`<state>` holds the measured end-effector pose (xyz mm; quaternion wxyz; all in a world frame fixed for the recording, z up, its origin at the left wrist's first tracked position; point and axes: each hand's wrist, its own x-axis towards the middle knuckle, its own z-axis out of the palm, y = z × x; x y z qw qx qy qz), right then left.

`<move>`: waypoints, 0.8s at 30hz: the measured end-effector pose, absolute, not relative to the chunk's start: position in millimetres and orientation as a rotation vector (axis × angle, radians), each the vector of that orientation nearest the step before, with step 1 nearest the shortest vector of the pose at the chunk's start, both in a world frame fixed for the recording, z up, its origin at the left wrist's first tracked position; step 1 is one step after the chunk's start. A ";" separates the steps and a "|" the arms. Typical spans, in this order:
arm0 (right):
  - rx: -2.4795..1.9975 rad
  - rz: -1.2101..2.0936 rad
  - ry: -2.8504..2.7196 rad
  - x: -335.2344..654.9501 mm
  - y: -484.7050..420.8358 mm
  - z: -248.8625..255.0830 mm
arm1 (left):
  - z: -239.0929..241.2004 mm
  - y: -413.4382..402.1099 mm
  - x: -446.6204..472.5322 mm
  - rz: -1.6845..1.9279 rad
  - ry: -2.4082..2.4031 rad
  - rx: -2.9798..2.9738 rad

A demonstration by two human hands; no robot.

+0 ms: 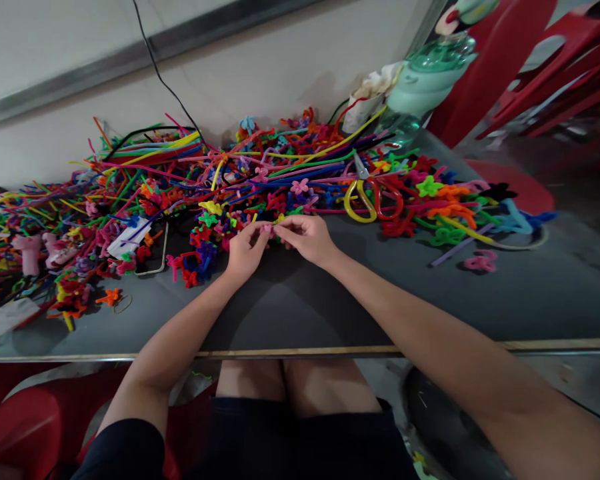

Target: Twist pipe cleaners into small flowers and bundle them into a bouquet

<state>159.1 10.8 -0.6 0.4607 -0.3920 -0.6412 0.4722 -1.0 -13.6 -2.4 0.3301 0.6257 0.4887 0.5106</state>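
A heap (pixel 170 180) of bright pipe cleaners and twisted flower shapes sprawls from the far left across the grey desk (pixel 290 313). At the heap's near edge, the left hand (pixel 244 252) has its grip pinched on a pink piece (pixel 269 230). It is small and fuzzy and mostly hidden by fingertips, so its shape is unclear. The right hand (pixel 307 240) meets it from the other side, with its grip pinching the same piece just above the desk. Right of the hands lie scissors (pixel 373 198) with one yellow and one red handle. Further right, a pink loop (pixel 480 261) sits apart.
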 end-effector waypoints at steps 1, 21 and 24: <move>-0.969 1.156 -1.579 159.0 10.8 0.1 | -3.2 -13.0 -1.3 1.338 1.278 1.632; -0.806 1.582 -1.588 171.0 21.8 8.2 | 1.8 -14.7 -5.5 1.203 1.005 1.560; -0.814 1.601 -1.641 172.7 20.5 9.8 | 0.7 -16.5 -6.3 1.163 0.986 1.602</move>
